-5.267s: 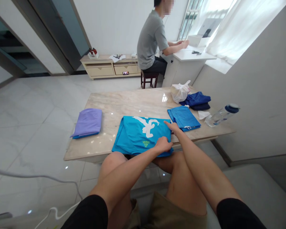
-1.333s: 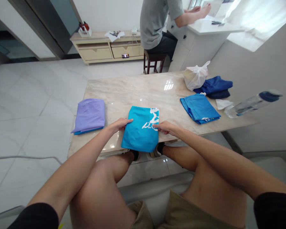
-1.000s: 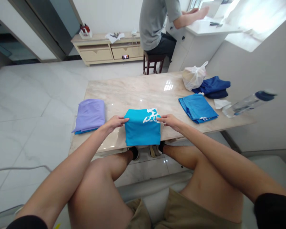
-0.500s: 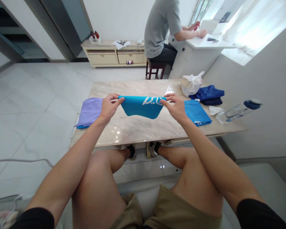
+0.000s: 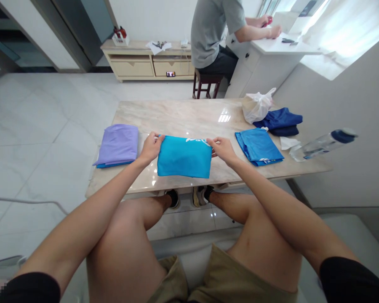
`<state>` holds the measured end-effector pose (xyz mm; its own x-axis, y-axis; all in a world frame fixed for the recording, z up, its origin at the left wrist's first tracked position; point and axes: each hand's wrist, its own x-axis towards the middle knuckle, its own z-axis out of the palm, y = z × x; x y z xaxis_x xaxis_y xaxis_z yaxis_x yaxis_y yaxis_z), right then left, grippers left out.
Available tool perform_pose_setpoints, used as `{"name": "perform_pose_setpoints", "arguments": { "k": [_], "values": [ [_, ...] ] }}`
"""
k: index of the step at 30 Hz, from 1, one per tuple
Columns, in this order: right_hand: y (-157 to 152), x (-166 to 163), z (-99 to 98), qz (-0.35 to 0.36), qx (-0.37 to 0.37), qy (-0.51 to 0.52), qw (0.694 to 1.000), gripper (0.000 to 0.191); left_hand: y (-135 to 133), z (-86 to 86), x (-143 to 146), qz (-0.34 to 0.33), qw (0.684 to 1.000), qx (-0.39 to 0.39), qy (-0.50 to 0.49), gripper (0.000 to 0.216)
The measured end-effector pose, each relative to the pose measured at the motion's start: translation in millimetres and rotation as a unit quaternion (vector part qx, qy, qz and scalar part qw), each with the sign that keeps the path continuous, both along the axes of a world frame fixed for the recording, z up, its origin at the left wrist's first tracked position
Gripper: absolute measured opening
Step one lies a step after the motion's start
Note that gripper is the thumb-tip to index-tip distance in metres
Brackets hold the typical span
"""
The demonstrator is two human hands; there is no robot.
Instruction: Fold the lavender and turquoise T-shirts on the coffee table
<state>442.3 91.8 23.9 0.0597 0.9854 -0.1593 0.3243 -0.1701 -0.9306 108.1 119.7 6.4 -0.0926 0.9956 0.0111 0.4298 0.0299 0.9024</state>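
Observation:
A folded cyan shirt (image 5: 183, 156) with white print along its far edge lies flat near the front of the marble table (image 5: 183, 115). My left hand (image 5: 150, 147) pinches its far left corner. My right hand (image 5: 222, 148) pinches its far right corner. Both hands rest low on the tabletop. A folded lilac garment (image 5: 118, 144) lies to the left of my left hand. A folded blue shirt (image 5: 258, 146) lies to the right of my right hand.
A white plastic bag (image 5: 256, 106) and a dark blue garment (image 5: 280, 120) sit at the table's far right. A water bottle (image 5: 322, 144) lies on the right edge beside a crumpled tissue (image 5: 287, 142). Beyond the table a person (image 5: 214, 33) sits on a stool at a white desk.
The cyan shirt was folded smaller, lifted off the table by both hands, then laid down flat again as a compact rectangle. My hands still hold its far corners.

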Motion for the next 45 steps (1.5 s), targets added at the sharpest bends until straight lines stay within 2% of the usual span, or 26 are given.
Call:
{"name": "perform_pose_setpoints", "arguments": {
  "k": [3, 6, 9, 11, 13, 15, 17, 19, 21, 23, 25, 26, 28, 31, 34, 37, 38, 42, 43, 45],
  "values": [
    [6, 4, -27.8, 0.018, -0.118, -0.135, 0.984, 0.021, -1, -27.8, -8, -0.002, 0.989, -0.13, 0.072, 0.024],
    [9, 10, -45.3, 0.05, -0.16, -0.233, 0.958, 0.013, -4, -42.9, -22, -0.039, 0.971, -0.195, 0.135, 0.03],
    [8, 14, -48.4, 0.08, -0.182, -0.246, 0.949, 0.037, -6, -44.5, -32, -0.096, 0.96, -0.213, 0.153, 0.046],
    [6, 12, -46.5, 0.116, -0.22, -0.247, 0.937, 0.05, -9, -42.4, -33, -0.168, 0.94, -0.24, 0.176, 0.055],
    [2, 8, -44.7, 0.155, -0.262, -0.239, 0.922, 0.055, -11, -40.4, -30, -0.244, 0.911, -0.265, 0.201, 0.054],
    [-4, 1, -43.7, 0.186, -0.287, -0.234, 0.91, 0.052, -12, -38.6, -24, -0.278, 0.899, -0.25, 0.229, 0.044],
    [-11, -9, -42.2, 0.229, -0.319, -0.22, 0.893, 0.044, -12, -35.6, -19, -0.24, 0.911, -0.196, 0.272, 0.031],
    [-19, -18, -39.0, 0.298, -0.374, -0.182, 0.859, 0.034, -12, -30.0, -17, -0.146, 0.928, -0.132, 0.317, 0.02],
    [-24, -24, -34.1, 0.341, -0.397, -0.176, 0.834, 0.032, -11, -22.0, -17, -0.063, 0.931, -0.079, 0.352, 0.022],
    [-22, -25, -29.3, 0.317, -0.33, -0.254, 0.852, 0.036, -12, -12.7, -18, -0.04, 0.927, -0.058, 0.368, 0.025],
    [-16, -21, -27.1, 0.245, -0.206, -0.356, 0.878, 0.034, -15, -4.5, -16, -0.063, 0.922, -0.078, 0.374, 0.019],
    [-12, -18, -27.5, 0.21, -0.148, -0.389, 0.885, 0.03, -18, -1.5, -13, -0.086, 0.918, -0.104, 0.372, 0.019],
    [-3, -12, -31.3, 0.168, -0.067, -0.413, 0.892, 0.027, -24, 1.3, -4, -0.143, 0.907, -0.192, 0.345, 0.034],
    [4, -8, -40.5, 0.178, -0.009, -0.396, 0.901, 0.037, -35, -2.5, 16, -0.216, 0.87, -0.372, 0.241, 0.058],
    [5, -11, -45.9, 0.203, -0.028, -0.378, 0.903, 0.033, -45, -11.7, 35, -0.242, 0.846, -0.443, 0.171, 0.066],
    [6, -18, -44.3, 0.199, -0.079, -0.369, 0.904, 0.027, -47, -19.8, 46, -0.238, 0.854, -0.444, 0.134, 0.061],
    [6, -20, -42.7, 0.194, -0.098, -0.365, 0.906, 0.024, -45, -21.4, 46, -0.228, 0.866, -0.426, 0.131, 0.056],
    [6, -23, -36.8, 0.217, -0.19, -0.327, 0.9, 0.012, -32, -21.6, 32, -0.14, 0.939, -0.25, 0.192, 0.024],
    [5, -23, -36.1, 0.237, -0.225, -0.308, 0.893, 0.014, -28, -20.5, 26, -0.112, 0.95, -0.205, 0.208, 0.018],
    [3, -23, -35.7, 0.268, -0.299, -0.267, 0.876, 0.029, -21, -18.0, 15, -0.07, 0.96, -0.134, 0.236, 0.023]
  ]
}}
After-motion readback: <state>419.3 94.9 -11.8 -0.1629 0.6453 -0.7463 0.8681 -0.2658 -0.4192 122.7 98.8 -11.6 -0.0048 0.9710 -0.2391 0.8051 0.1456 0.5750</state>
